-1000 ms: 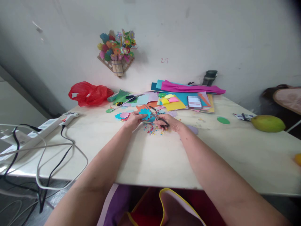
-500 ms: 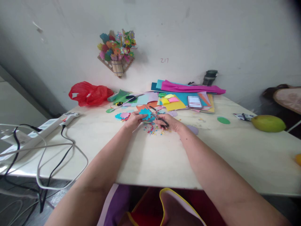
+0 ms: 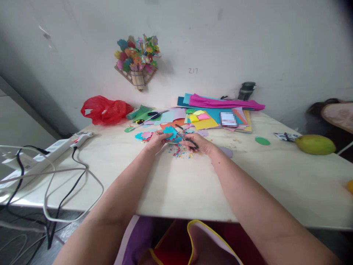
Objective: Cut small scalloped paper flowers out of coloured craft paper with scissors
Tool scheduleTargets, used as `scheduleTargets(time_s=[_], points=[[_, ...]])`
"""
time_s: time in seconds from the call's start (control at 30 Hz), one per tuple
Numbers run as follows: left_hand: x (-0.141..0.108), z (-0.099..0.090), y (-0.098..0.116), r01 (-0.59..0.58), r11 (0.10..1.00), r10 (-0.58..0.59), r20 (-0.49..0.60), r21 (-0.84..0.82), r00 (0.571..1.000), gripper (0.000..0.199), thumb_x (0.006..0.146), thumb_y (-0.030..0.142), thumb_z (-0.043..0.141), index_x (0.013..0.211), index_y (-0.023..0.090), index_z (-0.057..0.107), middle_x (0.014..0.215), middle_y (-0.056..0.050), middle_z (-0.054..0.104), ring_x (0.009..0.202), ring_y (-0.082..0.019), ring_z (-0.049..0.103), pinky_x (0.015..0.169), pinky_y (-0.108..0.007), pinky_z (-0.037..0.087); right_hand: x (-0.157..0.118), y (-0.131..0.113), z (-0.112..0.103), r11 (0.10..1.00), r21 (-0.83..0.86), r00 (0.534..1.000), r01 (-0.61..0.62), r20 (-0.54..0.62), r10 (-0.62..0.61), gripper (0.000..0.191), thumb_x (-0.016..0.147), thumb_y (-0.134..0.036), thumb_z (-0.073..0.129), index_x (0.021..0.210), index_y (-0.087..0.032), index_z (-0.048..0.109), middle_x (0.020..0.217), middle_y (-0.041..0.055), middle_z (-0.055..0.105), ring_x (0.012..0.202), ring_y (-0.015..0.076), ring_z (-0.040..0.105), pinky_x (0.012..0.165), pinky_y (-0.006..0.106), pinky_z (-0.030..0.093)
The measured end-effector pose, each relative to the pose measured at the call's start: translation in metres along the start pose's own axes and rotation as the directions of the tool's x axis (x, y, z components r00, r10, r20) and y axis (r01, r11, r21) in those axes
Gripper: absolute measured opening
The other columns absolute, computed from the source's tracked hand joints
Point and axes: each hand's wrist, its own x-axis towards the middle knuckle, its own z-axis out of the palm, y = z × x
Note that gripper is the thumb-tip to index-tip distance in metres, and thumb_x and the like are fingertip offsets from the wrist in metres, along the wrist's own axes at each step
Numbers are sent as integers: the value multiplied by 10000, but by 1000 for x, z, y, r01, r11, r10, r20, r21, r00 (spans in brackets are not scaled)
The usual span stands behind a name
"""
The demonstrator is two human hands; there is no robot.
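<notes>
My left hand (image 3: 157, 140) is closed, pinching a blue scalloped paper flower (image 3: 170, 133) over the middle of the table. In my right hand (image 3: 200, 142) is a pair of scissors (image 3: 191, 141) with dark handles, my fingers wrapped in the loops. The blades point up and left, beside the flower's right edge; whether they touch it I cannot tell. Small colourful paper scraps (image 3: 180, 151) lie on the table below both hands. Just left of my left hand rest more cut flowers, with a pink paper flower (image 3: 146, 135) on top.
Coloured paper sheets (image 3: 208, 123) and a red plastic bag (image 3: 106, 110) lie toward the wall. Another pair of scissors (image 3: 154, 115) is among the papers. A power strip (image 3: 52, 151) with loose cables is at left. A yellow-green fruit (image 3: 315, 144) sits at right.
The blue flower has shifted very slightly in my left hand's grip. Both hands and the scissors otherwise stay in nearly the same place.
</notes>
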Motion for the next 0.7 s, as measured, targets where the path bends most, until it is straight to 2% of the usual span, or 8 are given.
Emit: scheduleTargets(time_s=[0.23,0.57,0.7], points=[[1,-1,-1,-1,1000,1,-1,-5,1000,247,518,233,818,699,112,701,723,-54,709,647,-159,657,716,-310,547,0,0,0,1000,17,1000,-7,2,7,314,678,-396,740,720,-155,542,483,-40,532,346,43,422,293,162,230],[0,-2,-1,-12,1000,12,-16,-18,1000,221,563,209,792,723,108,680,750,-56,697,760,-209,681,809,-374,543,-1,1,-1,999,-11,998,-30,56,31,297,688,-383,722,700,-155,533,478,-45,534,337,41,432,290,154,240],[2,-4,-2,-16,1000,16,-12,-7,1000,221,575,216,787,730,98,681,765,-69,700,761,-216,686,802,-374,542,-3,0,-2,999,4,997,-47,56,47,290,689,-380,720,735,-151,547,474,-49,539,339,44,440,292,154,242]])
